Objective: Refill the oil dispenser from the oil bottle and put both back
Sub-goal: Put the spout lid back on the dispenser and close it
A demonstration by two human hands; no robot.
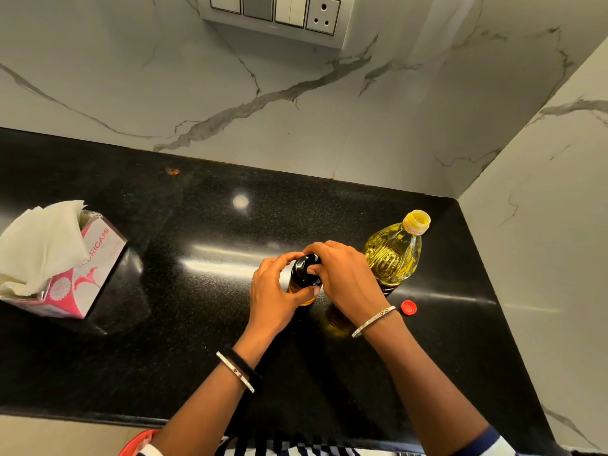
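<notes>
Hands met over the dispenser (302,281), which stood upright on the black counter (164,340), right of its middle and about midway between the back and front edges. The left hand (274,291) gripped the amber body, fingers curled round it from the left. The right hand (342,276) lay over it from the right, fingers and thumb curled round the dispenser's black top (307,266). Whether the top was seated tight could not be told. The bottle (393,255) stood just behind the right hand, toward the counter's back right corner, its yellow neck open and yellow oil showing inside. A red cap (409,307) lay on the counter beside the right wrist, toward the right edge. A tissue box (82,268) sat at the left edge, well apart from the hands, with white tissue spilling from its opening.
</notes>
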